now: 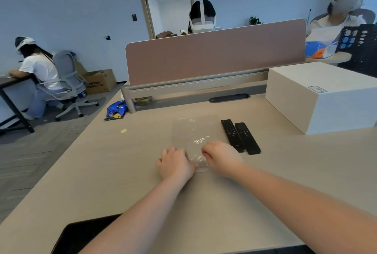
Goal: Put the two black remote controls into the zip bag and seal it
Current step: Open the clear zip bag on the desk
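Both hands I see curled at the near edge of the zip bag (193, 131), which lies flat on the desk (126, 172). My left hand (175, 164) has its fingers bent in and pinches the plastic at the near left corner. My right hand (221, 159) is also almost closed, and its fingertips grip the same edge, a little to the right. Two black remote controls (240, 136) lie side by side, touching each other, just right of the bag and outside it. A white box (326, 98) stands further right.
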{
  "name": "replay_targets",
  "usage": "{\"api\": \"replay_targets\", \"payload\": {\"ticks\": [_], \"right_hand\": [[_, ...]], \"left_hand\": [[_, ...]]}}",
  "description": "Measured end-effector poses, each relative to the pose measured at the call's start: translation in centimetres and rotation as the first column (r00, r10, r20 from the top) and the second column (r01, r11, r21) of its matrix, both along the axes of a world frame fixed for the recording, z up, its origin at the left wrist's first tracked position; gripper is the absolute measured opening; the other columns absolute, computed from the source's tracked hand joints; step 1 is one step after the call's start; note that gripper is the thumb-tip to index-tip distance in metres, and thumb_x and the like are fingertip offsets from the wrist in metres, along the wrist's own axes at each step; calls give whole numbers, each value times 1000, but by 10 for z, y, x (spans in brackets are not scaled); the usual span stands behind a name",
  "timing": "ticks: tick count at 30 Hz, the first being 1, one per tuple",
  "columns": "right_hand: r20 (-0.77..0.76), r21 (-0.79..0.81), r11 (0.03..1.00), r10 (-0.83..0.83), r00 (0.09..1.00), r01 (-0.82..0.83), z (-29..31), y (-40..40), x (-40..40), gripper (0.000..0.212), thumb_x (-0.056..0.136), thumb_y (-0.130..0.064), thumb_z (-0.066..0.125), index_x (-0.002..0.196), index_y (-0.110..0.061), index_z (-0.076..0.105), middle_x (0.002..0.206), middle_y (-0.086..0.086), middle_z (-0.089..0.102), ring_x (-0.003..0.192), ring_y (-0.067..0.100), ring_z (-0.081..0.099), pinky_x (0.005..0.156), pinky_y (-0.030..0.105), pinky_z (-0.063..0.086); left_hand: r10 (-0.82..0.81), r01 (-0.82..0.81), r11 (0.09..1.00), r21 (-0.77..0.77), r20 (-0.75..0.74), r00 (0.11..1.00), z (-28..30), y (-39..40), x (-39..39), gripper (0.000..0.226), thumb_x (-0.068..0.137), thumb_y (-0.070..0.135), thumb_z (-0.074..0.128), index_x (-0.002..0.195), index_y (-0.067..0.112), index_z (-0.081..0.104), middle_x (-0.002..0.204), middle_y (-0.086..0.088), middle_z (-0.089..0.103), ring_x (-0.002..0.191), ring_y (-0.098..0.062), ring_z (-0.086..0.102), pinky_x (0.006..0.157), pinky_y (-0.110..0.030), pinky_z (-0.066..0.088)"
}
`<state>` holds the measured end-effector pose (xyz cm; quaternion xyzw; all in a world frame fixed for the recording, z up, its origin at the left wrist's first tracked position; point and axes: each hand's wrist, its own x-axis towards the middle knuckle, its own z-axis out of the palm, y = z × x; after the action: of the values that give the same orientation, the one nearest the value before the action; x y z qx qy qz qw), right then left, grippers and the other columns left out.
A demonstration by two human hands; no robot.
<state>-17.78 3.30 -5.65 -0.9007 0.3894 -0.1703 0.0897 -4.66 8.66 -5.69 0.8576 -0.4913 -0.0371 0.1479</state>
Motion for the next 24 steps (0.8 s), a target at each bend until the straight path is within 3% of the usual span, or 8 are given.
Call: {"api": "replay_targets", "payload": {"ticks": [4,7,9,14,17,20,24], "right_hand": [[272,6,990,-135,953,138,15,-11,-13,21,95,-12,46,98,-3,65,100,14,68,95,31,61,83,41,51],[283,17,984,-177,943,180,21,-19,-23,21,94,-10,45,96,-3,64,99,12,68,94,30,61,84,40,51],[280,15,978,-202,938,206,21,-22,-27,21,95,-10,44,96,-3,64,99,12,67,94,30,60,81,39,50],[345,9,967,-243,907,255,15,-20,-27,19,93,-11,47,98,-5,64,98,9,68,94,27,60,76,38,51],[310,2,977,-202,929,212,13,-18,-23,19,93,-14,49,101,-8,65,100,7,68,95,25,61,79,39,53],[317,17,982,-182,931,186,14,-18,-20,20,93,-14,50,102,-7,66,101,8,70,96,26,62,82,38,52],[503,171,967,-251,827,189,18,-14,-22,19,92,-19,55,99,-9,70,85,6,71,79,22,62,78,31,51]], "left_hand": [[104,-132,985,-114,-225,969,-5,7,14,51,77,16,63,124,27,48,130,-3,41,123,-27,43,98,-37,41],[57,-132,979,-156,-410,910,-5,7,22,62,78,18,65,135,22,40,123,-9,58,109,-32,59,91,-37,50],[22,-97,982,-160,-415,910,-5,8,20,63,79,17,64,136,23,38,109,-12,68,102,-32,62,84,-37,51],[-85,40,988,-150,-304,949,-12,13,9,71,82,23,64,142,29,27,104,-9,67,99,-31,62,78,-35,49],[-134,125,976,-177,-36,990,-8,17,5,63,84,45,59,139,29,33,116,-1,56,107,-27,58,77,-35,49],[-188,213,944,-251,117,975,0,15,5,34,91,46,49,109,20,61,108,-1,57,99,-27,61,70,-36,49],[-245,293,934,-202,232,941,5,11,12,35,96,36,42,89,13,68,95,-6,61,93,-28,60,63,-34,42]]}}
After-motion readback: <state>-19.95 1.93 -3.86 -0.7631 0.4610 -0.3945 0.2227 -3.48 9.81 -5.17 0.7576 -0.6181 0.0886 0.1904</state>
